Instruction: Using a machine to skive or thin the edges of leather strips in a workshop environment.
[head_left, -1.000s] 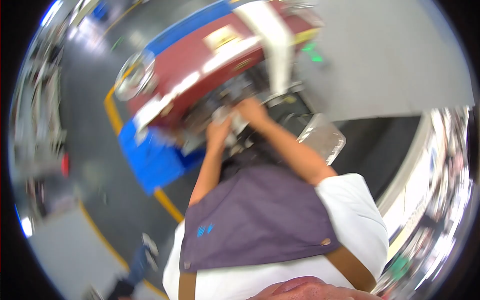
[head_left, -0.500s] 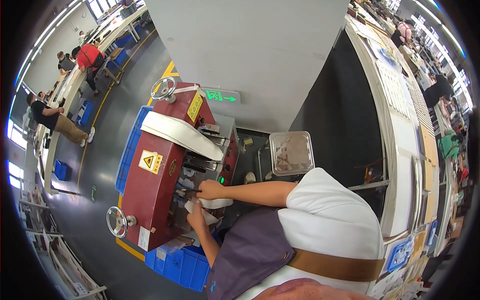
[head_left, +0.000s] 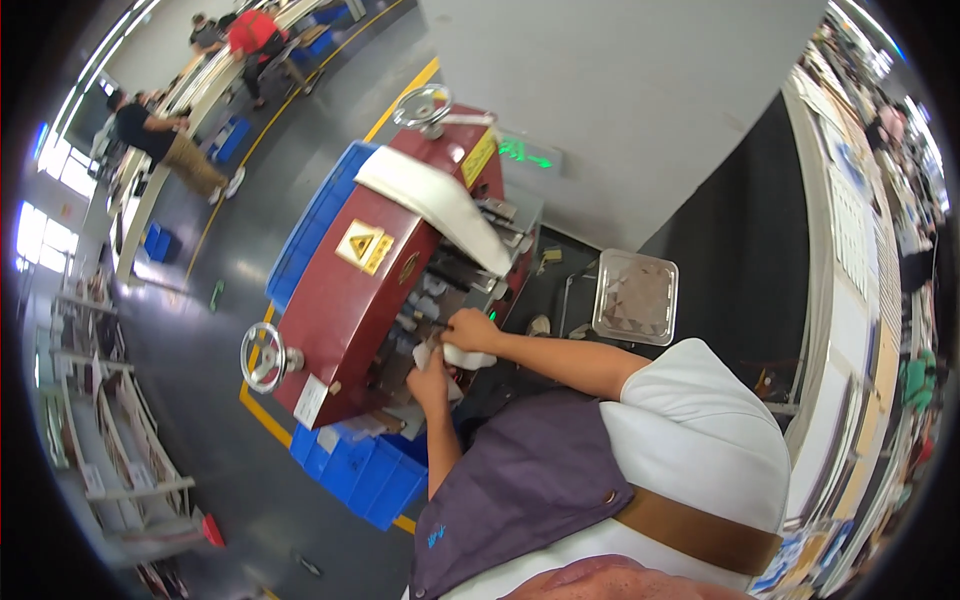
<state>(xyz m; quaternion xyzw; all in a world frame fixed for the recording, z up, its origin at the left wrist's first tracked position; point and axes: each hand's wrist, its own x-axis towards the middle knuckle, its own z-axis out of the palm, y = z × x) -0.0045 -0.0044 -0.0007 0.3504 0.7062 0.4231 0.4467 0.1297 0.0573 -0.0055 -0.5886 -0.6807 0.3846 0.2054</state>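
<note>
Both hands are at the front opening of a dark red machine [head_left: 350, 290]. My left hand [head_left: 430, 383], the nearer one, is closed on a soft white strip [head_left: 470, 358], fingers pinched at its end. Just beyond it, my right hand [head_left: 468, 327] is curled at the same strip, knuckles up, close to the machine's metal parts. The strip's free end hangs to the right, below my right wrist. What lies under the right fingers is hidden. A longer white strip [head_left: 435, 205] is draped over the machine's top.
Metal handwheels [head_left: 268, 358] stick out at both ends of the machine. A blue crate [head_left: 365, 480] stands below its near end; another lies behind it. To the right are a clear plastic-topped stool [head_left: 636, 298] and a long worktable [head_left: 850, 330]. Other people work at far-left tables.
The whole view has swung, so the machine and hands appear farther right. Both hands stay together at the machine's front, still on the white strip.
</note>
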